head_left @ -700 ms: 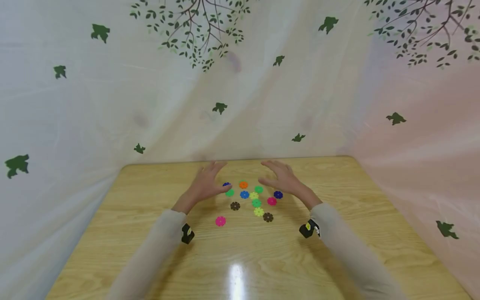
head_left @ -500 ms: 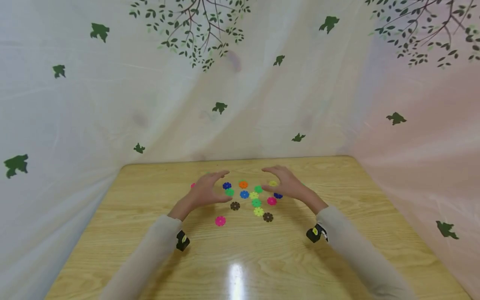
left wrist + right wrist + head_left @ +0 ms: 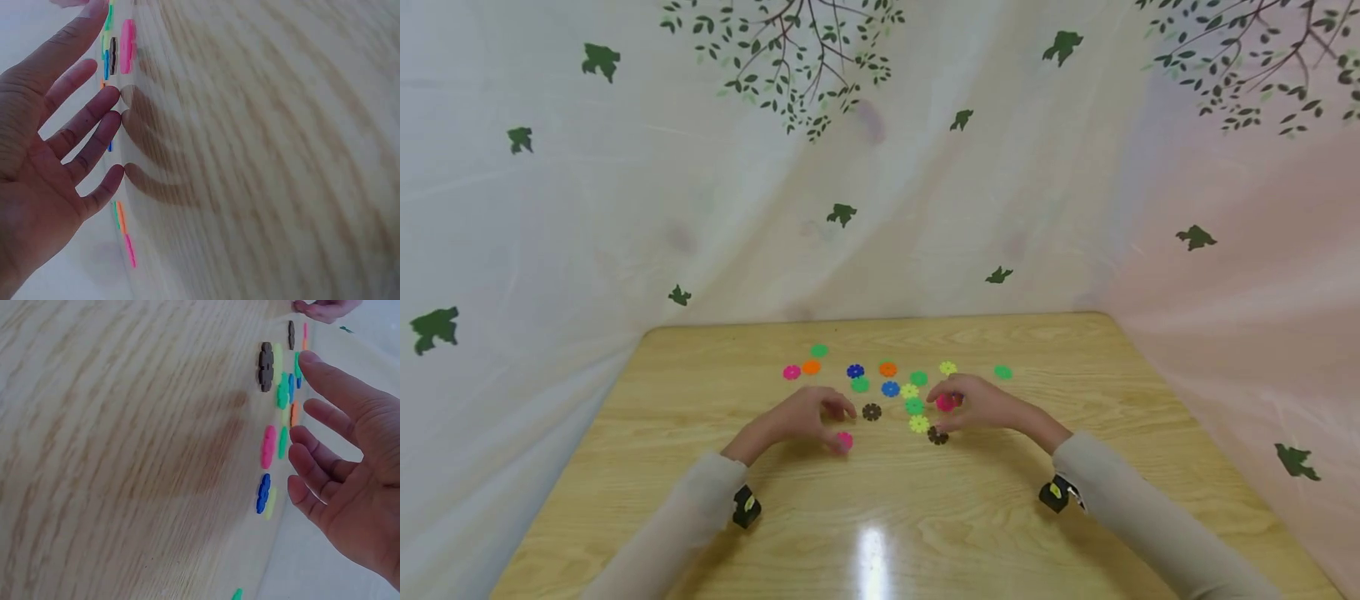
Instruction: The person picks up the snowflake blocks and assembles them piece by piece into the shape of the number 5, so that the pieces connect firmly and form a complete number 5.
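Note:
Small flower-shaped plastic discs in several colours lie scattered over the wooden table [image 3: 880,492]. My left hand [image 3: 808,414] hovers at the left of the scatter with loosely bent fingers and holds nothing. Its thumb partly covers a pink disc [image 3: 846,438]; a brown disc [image 3: 871,412] lies just right of its fingertips. On the other side, my right hand [image 3: 981,402] is also bare, thumb and fingers apart. It is over a second pink disc [image 3: 945,402] and beside another brown disc [image 3: 937,436]. A dark blue disc [image 3: 263,494], hidden in the head view, shows in the right wrist view.
Orange, green, blue and yellow discs lie between and beyond the hands, among them an orange disc [image 3: 888,369] and a blue disc [image 3: 891,389]. One green disc [image 3: 1003,372] sits apart at the right. A leaf-printed cloth [image 3: 910,250] hangs behind the table's far edge.
Both hands have drawn back toward the body from the far side of the discs and come lower in the view. Discs at the far left and right have come into sight; the discs have not moved.

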The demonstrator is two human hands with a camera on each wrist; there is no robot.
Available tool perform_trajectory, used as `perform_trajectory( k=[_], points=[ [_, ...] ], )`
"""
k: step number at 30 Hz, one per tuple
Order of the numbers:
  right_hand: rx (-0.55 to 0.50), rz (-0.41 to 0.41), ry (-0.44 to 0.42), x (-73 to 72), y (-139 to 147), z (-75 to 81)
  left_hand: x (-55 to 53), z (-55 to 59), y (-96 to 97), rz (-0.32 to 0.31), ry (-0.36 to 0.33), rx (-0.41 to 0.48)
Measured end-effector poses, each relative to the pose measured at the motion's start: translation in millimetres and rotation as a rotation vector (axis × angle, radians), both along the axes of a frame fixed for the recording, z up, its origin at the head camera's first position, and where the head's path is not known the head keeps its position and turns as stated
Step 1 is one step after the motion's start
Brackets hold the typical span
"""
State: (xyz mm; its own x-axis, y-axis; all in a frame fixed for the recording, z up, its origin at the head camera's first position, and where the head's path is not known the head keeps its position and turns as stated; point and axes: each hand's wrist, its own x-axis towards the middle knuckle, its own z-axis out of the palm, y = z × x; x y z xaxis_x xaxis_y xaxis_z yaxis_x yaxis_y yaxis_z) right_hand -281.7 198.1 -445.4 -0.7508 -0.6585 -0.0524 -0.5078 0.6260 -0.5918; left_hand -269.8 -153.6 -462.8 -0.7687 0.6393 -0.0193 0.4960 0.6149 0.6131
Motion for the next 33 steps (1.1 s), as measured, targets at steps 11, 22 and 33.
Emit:
perform_trajectory(
  k=[11,22,33],
  points=[
    [-0.011,0.088,-0.040,-4.9,-1,-4.6,-4.3,-0.7,-4.1,-0.059,0.026,-0.045],
    [-0.028,0.125,-0.049,-6.2,-3,-15.9,-7.3,-9.1,1.8,-0.038,-0.023,-0.009],
    [-0.063,0.068,-0.105,-11.0,-5,-12.3,-17.0,-9.7,4.7,-0.013,-0.060,0.060]
  ],
)
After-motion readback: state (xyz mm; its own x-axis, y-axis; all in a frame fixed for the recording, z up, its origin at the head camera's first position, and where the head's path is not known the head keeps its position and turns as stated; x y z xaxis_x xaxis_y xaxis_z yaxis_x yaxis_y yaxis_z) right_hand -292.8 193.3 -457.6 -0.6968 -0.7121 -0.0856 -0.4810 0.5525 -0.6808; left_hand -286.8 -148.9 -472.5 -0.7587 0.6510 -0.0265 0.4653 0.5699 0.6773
